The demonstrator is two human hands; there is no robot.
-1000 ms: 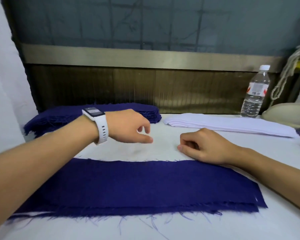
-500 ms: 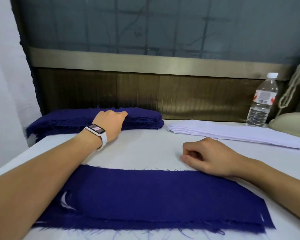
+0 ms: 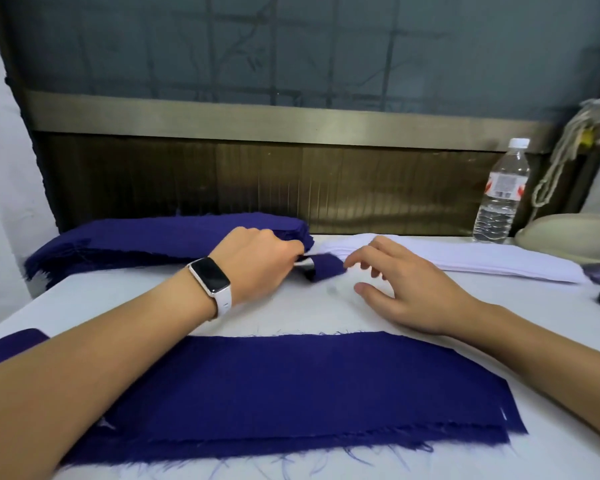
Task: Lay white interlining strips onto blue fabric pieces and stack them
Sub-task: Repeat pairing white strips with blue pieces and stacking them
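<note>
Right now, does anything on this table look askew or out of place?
Mostly tidy. The blue piece the left hand pinches beside the back pile is bunched, not flat. The near blue stack has frayed threads along its front edge, and slivers of white show at its lower corners.
</note>
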